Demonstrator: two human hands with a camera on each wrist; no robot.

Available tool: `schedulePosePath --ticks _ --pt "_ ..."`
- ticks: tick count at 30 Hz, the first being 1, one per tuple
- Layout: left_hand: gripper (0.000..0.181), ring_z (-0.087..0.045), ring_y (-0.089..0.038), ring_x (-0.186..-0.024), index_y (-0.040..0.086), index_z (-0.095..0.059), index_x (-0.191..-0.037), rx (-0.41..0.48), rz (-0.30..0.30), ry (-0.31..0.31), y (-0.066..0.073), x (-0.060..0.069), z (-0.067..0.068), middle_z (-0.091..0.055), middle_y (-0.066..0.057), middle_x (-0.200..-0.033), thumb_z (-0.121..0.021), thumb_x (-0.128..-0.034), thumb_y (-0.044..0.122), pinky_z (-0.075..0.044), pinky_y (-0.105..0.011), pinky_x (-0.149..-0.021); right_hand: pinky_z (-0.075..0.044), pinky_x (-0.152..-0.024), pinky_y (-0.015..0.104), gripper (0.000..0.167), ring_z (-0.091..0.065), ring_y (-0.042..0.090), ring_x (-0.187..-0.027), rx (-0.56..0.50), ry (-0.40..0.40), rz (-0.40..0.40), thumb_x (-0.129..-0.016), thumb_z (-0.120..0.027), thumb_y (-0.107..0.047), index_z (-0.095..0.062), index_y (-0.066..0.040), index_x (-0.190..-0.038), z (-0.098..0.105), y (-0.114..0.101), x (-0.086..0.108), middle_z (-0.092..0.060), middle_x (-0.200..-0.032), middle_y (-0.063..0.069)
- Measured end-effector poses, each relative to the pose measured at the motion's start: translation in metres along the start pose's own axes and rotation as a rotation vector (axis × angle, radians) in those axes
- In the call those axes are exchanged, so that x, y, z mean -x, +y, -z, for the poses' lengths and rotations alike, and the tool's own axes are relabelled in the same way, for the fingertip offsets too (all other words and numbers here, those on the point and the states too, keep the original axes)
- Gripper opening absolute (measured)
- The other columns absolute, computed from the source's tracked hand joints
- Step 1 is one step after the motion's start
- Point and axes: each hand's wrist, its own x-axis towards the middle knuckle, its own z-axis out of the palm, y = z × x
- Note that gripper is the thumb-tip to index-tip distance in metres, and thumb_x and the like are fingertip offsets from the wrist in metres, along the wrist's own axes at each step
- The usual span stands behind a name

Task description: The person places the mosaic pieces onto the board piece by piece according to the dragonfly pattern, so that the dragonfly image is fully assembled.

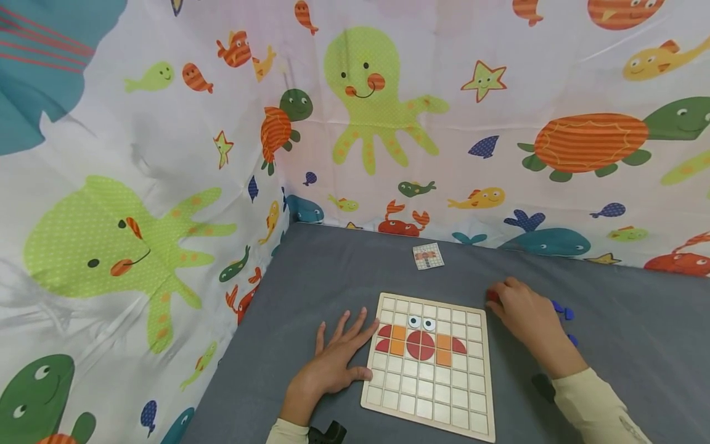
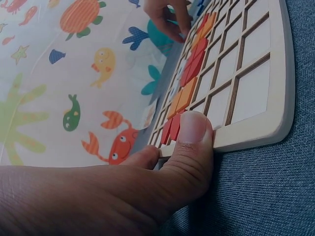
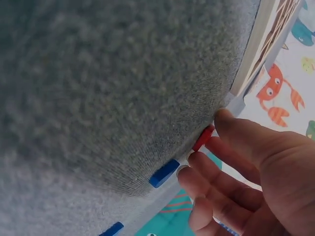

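A wooden grid board (image 1: 424, 390) lies on the grey cloth, its cells partly filled with red curved pieces (image 1: 420, 345), orange squares (image 1: 444, 349) and two eye pieces (image 1: 421, 322). My left hand (image 1: 335, 364) rests at the board's left side with fingers spread, its thumb (image 2: 193, 129) touching the rim. Right of the board, my right hand (image 1: 524, 317) pinches a small red piece (image 3: 203, 138) between thumb and fingers, close to the cloth. The red piece's full outline is hidden by the fingers. A blue piece (image 3: 164, 173) lies near the fingertips.
A small printed pattern card (image 1: 428, 256) lies behind the board. More blue pieces (image 1: 569, 313) lie beyond the right hand, partly covered by it. A white curtain (image 1: 421, 203) with sea animals rises at the back and left of the grey cloth (image 1: 333, 271).
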Motion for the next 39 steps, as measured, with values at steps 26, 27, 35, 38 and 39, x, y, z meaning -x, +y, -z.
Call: schedulePosePath --ticks 26,27,35,38,39 --pt "0.097 0.006 -0.033 -0.165 0.042 -0.021 -0.169 -0.001 -0.005 0.020 -0.024 -0.006 -0.019 -0.006 0.005 -0.179 -0.076 -0.0889 0.046 0.018 -0.074 -0.119 -0.061 -0.062 0.050 0.024 -0.071 0.031 -0.081 -0.136 0.013 0.015 -0.096 -0.074 -0.003 -0.074 -0.003 -0.120 0.003 0.003 0.020 -0.075 -0.102 0.015" --pt "0.097 0.006 -0.033 -0.164 0.041 -0.021 -0.170 0.000 -0.002 0.011 -0.022 -0.005 -0.017 -0.006 0.004 -0.179 -0.076 -0.0891 0.046 0.018 -0.074 -0.119 -0.060 -0.060 0.048 0.023 -0.071 0.029 -0.079 -0.148 0.015 0.022 -0.097 -0.074 -0.004 -0.075 -0.005 -0.119 0.004 0.003 0.022 -0.074 -0.100 0.014" --pt "0.094 0.002 -0.040 -0.164 0.031 -0.026 -0.170 0.007 0.006 -0.010 -0.003 0.000 -0.003 -0.010 -0.005 -0.179 -0.075 -0.0913 0.042 0.014 -0.077 -0.119 -0.059 -0.060 0.039 0.022 -0.071 0.025 -0.082 -0.236 -0.010 0.064 -0.098 -0.075 -0.007 -0.077 -0.003 -0.120 0.009 -0.003 0.036 -0.072 -0.097 0.008" --pt "0.094 0.003 -0.039 -0.164 0.034 -0.025 -0.170 0.003 -0.011 0.004 -0.009 -0.001 -0.007 -0.009 -0.002 -0.179 -0.074 -0.0915 0.046 0.014 -0.077 -0.118 -0.060 -0.062 0.040 0.026 -0.072 0.027 -0.085 -0.257 -0.037 0.065 -0.096 -0.078 -0.007 -0.075 -0.001 -0.121 0.009 -0.005 0.040 -0.072 -0.101 0.010" --pt "0.094 0.003 -0.039 -0.164 0.035 -0.024 -0.170 0.003 -0.018 0.009 -0.011 -0.002 -0.008 -0.009 -0.002 -0.179 -0.074 -0.0911 0.047 0.014 -0.078 -0.118 -0.061 -0.063 0.042 0.027 -0.072 0.029 -0.086 -0.258 -0.046 0.062 -0.095 -0.079 -0.006 -0.075 -0.001 -0.121 0.009 -0.005 0.041 -0.072 -0.101 0.010"
